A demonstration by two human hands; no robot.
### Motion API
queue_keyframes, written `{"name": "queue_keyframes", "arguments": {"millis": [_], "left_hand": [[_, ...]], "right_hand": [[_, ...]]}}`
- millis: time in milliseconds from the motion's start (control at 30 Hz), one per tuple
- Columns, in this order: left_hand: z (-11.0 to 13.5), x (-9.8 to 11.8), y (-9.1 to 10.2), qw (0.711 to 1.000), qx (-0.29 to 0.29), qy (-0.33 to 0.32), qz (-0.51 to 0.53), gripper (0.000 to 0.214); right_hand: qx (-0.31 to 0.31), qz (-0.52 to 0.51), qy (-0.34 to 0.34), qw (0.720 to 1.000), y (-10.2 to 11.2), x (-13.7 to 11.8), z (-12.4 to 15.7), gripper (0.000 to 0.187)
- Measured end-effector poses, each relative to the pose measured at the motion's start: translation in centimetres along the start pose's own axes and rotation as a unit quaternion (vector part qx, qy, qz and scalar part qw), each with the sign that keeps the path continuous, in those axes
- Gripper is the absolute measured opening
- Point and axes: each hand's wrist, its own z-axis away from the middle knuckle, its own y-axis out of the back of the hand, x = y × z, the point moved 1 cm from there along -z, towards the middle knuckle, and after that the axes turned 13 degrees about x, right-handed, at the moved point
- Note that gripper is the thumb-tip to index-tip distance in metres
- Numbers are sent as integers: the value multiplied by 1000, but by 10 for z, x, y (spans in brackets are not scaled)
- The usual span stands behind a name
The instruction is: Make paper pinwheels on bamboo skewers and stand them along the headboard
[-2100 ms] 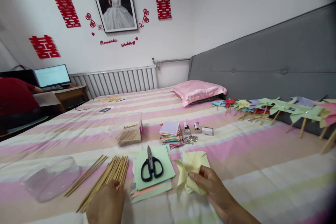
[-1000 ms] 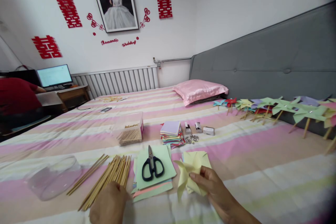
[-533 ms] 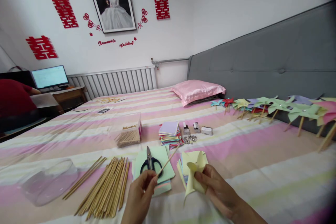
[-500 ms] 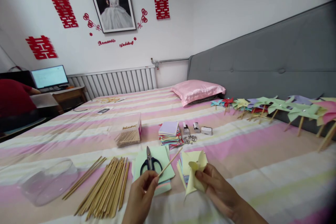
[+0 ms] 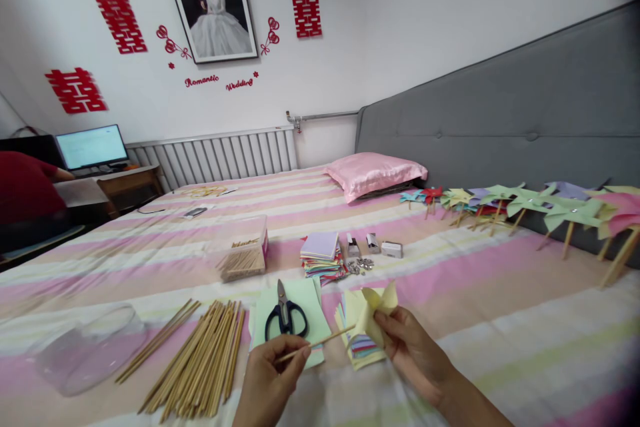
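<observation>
Between the fingertips of my left hand (image 5: 270,377) is a thin wooden stick (image 5: 334,335), its tip angled up to the right. My right hand (image 5: 417,357) pinches a pale yellow paper pinwheel (image 5: 384,297) with its corners folded inward. The stick's tip is close to the pinwheel; whether they touch I cannot tell. Under the pinwheel is a stack of coloured paper squares (image 5: 367,355). Dark-handled scissors (image 5: 286,317) rest on light green paper (image 5: 313,290) just beyond my left hand.
Wooden sticks (image 5: 203,360) and a clear plastic container (image 5: 90,350) lie at left. Farther back are a box of thin sticks (image 5: 245,257), a paper stack (image 5: 321,247), metal pieces (image 5: 361,265) and small boxes (image 5: 391,249). Finished pinwheels (image 5: 573,210) line the headboard. A person in red (image 5: 27,190) sits far left.
My left hand has tilted the stick flatter and brought its tip right toward the pinwheel. My right hand has turned the pinwheel and raised it slightly, showing more of the paper stack below.
</observation>
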Motion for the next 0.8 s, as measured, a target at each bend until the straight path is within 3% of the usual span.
{"name": "queue_keyframes", "arguments": {"millis": [233, 433, 633, 800], "left_hand": [[3, 13, 7, 984, 29, 85, 151, 19], [2, 5, 0, 958, 69, 124, 249, 28], [8, -5, -20, 960, 52, 89, 262, 24], [5, -4, -12, 958, 56, 61, 274, 22]], "right_hand": [[24, 9, -24, 999, -4, 2, 4, 18], [27, 29, -30, 999, -4, 11, 4, 23], [-29, 9, -65, 997, -14, 24, 11, 21], [-50, 39, -60, 996, -18, 21, 15, 25]]}}
